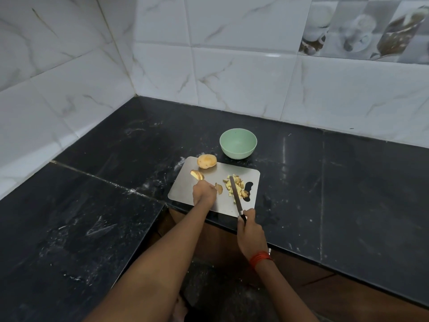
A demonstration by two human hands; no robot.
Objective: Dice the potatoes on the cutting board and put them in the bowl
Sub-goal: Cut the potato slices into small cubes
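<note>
On my feed both arms come up from the bottom edge of the view uncovered. The left forearm is bare skin all the way to the left hand. The right forearm is just as bare.

The one thing worn sits at the wrist below the right hand: a red-orange thread band. It is wound round in several thin strands that lie side by side and cross the wrist at a slant. At the outer edge of the wrist, touching the band, I catch a small silvery piece. It may be a bead or a clasp on the thread, but it is too small for me to tell.
</note>
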